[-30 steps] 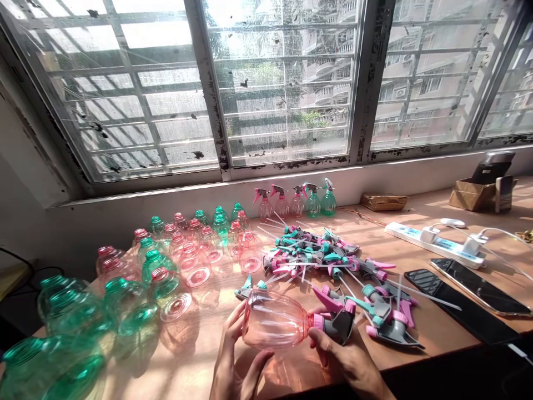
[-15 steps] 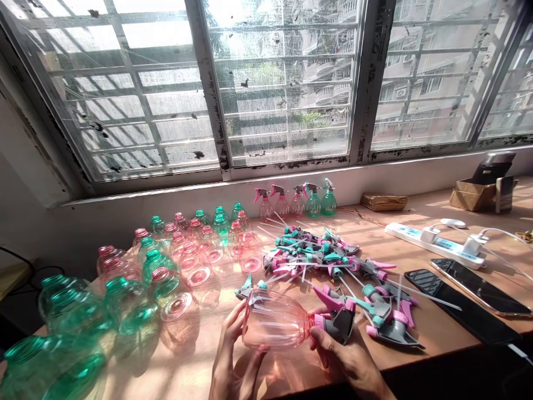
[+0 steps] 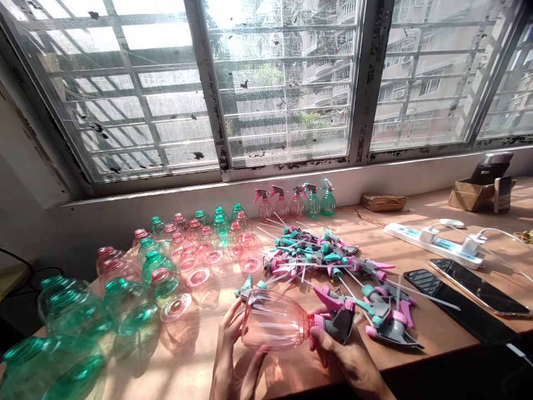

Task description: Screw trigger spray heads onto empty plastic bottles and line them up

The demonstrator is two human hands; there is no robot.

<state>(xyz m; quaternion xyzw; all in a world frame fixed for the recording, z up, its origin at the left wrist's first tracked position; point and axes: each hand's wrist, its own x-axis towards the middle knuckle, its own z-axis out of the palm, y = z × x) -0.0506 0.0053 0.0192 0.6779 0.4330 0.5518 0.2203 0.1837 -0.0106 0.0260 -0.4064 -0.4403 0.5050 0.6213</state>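
Observation:
A clear pink bottle (image 3: pixel 272 320) lies sideways between my hands at the table's near edge. My left hand (image 3: pixel 233 361) wraps round its base end. My right hand (image 3: pixel 347 361) is closed round the bottle's neck, at the pink collar of a grey and pink spray head (image 3: pixel 335 318) that sits on it. A heap of loose spray heads (image 3: pixel 328 264) with thin tubes lies just beyond.
Many open pink and green bottles (image 3: pixel 166 261) stand at the left. Several bottles with spray heads (image 3: pixel 297 201) line the wall. At the right lie a power strip (image 3: pixel 435 243), two phones (image 3: pixel 478 289), and a cardboard box (image 3: pixel 472 194) on the wooden table (image 3: pixel 420 339).
My left fingers have shifted slightly along the bottle's base, and the bottle has turned a little. Everything else is where it was.

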